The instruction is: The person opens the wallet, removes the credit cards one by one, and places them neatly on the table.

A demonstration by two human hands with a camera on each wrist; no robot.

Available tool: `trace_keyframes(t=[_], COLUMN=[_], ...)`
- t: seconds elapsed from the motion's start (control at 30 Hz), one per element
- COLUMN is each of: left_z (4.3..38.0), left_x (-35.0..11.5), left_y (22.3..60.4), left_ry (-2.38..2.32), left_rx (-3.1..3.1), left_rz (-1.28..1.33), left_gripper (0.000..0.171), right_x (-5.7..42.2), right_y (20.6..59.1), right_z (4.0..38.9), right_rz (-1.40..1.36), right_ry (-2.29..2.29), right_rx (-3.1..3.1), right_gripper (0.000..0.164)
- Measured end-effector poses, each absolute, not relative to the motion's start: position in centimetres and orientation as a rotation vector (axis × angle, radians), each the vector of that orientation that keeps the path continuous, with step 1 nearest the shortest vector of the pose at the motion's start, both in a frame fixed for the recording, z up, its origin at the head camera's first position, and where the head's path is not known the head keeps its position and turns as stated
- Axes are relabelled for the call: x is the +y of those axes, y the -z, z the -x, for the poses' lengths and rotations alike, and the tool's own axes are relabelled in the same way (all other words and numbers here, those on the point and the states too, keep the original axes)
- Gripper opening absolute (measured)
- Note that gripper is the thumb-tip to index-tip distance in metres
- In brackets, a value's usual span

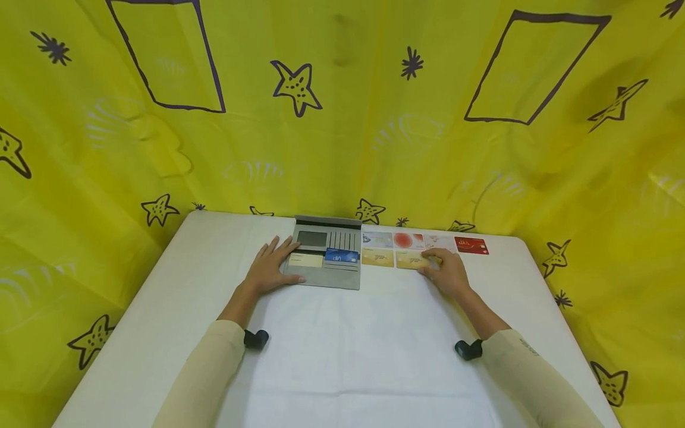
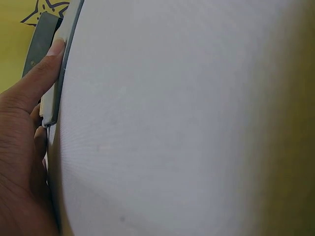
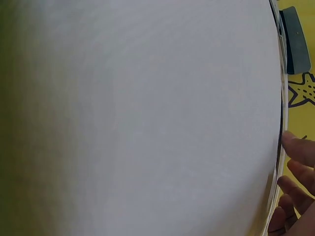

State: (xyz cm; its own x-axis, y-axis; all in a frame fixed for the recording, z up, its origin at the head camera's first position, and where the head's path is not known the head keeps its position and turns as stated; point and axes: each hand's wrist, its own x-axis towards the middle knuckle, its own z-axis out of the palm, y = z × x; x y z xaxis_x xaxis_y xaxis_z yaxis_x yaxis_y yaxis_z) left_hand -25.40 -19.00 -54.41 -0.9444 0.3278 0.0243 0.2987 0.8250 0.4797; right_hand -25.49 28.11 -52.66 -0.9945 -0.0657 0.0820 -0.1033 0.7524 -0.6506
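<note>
A grey wallet (image 1: 342,279) lies unfolded on the white table, its upper flap raised at the back. A cream card (image 1: 306,260) and a blue VIP card (image 1: 342,255) sit in its lower slots. My left hand (image 1: 272,267) rests on the wallet's left edge with fingers spread; the left wrist view shows its thumb (image 2: 49,61) against the wallet's edge. My right hand (image 1: 448,273) pinches the right end of a gold card (image 1: 409,260) between thumb and fingers, at table level. In the right wrist view those fingers (image 3: 298,150) are curled at the table's edge, the card hardly visible.
Another gold card (image 1: 377,257) lies between the wallet and the held one. Behind them runs a row: a pale blue card (image 1: 377,239), a card with a red circle (image 1: 408,240), a pale patterned card (image 1: 440,241) and a red VIP card (image 1: 472,245). A yellow curtain (image 1: 342,148) borders the table.
</note>
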Motion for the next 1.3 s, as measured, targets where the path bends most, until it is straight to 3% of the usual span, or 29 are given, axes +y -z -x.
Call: trace_keyframes(t=[1.3], left_z=[25.32], left_x=[-18.95], left_y=[54.25], left_ry=[-0.734], left_rx=[2.953], left_rz=[-0.512], left_gripper=[0.1], right_x=[27.79], right_y=[53.08], right_z=[25.62], right_rz=[-0.131], right_ry=[-0.95], right_rx=[-2.866], right_gripper=[0.029])
